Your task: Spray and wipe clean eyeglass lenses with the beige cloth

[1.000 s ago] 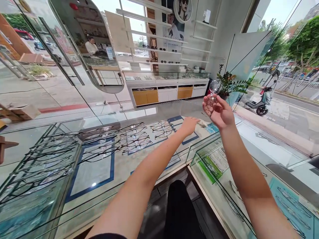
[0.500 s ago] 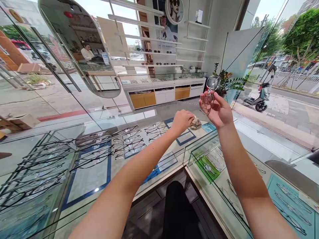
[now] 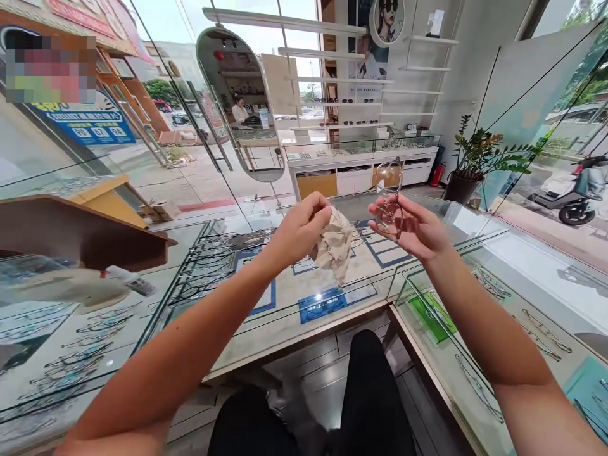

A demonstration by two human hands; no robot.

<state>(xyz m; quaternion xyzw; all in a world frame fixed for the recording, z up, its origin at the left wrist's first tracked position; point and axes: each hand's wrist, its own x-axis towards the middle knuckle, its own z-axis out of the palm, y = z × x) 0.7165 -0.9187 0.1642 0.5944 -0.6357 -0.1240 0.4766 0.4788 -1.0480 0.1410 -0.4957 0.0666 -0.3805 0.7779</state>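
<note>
Pinching crumpled cloth [image 3: 336,244] in left grip [image 3: 304,229] | holding glasses [image 3: 389,180] on end in right grip [image 3: 420,231], clamped around lower lens [image 3: 389,220] | both above surface [image 3: 368,273], near each other, not touching

You are holding a creased, matt cloth [image 3: 335,244] and glasses [image 3: 389,217] whose smooth, transparent lenses [image 3: 390,176] are showing gloss; the glass tabletop [image 3: 288,310] is reflecting light, your trousers [image 3: 375,392] presenting matt fabric.
</note>
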